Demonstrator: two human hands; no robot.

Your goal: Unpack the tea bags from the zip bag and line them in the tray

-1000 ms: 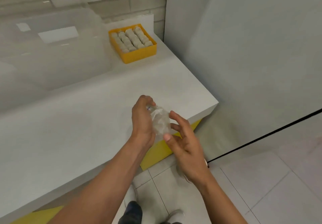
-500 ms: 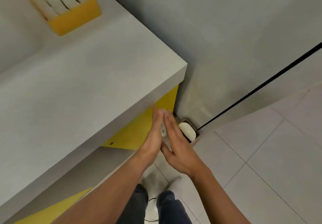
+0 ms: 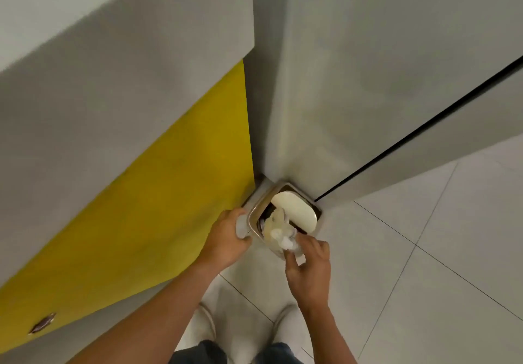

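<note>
A: Counts, left to right, quick.

B: One small metal fitting (image 3: 42, 326), far left of the bin (image 3: 266, 197), too blurred to name. It sits on one yellow panel (image 3: 169, 208), which runs right up to the bin's left side. One grey counter (image 3: 113, 52) above the panel, up and left of the bin.

A: Hands?

B: Two. Left hand (image 3: 226, 240) is at the bin's left edge, fingers curled round it, gripping. Right hand (image 3: 310, 270) is just below the bin's opening, fingertips (image 3: 307, 240) pinching the zip bag.

A: Bag?

B: One zip bag (image 3: 284, 239), clear and crumpled, at the bin's near rim and partly over the opening. Can't tell how far in it is. One cream lid (image 3: 295, 212) lies tilted over the far half of the opening.

A: Anything else?

B: Two pale shoes (image 3: 205, 327) below the bin, one under each forearm.

A: Edges, room?

B: The bin is wedged in a corner, with the panel on its left and a grey wall (image 3: 368, 80) behind it. One black line (image 3: 424, 126) on the wall runs up and right from the bin. The gap between lid and near rim is narrow, and the bag mostly fills it. Open tiled floor (image 3: 452, 278) lies right of the bin and below it.
</note>
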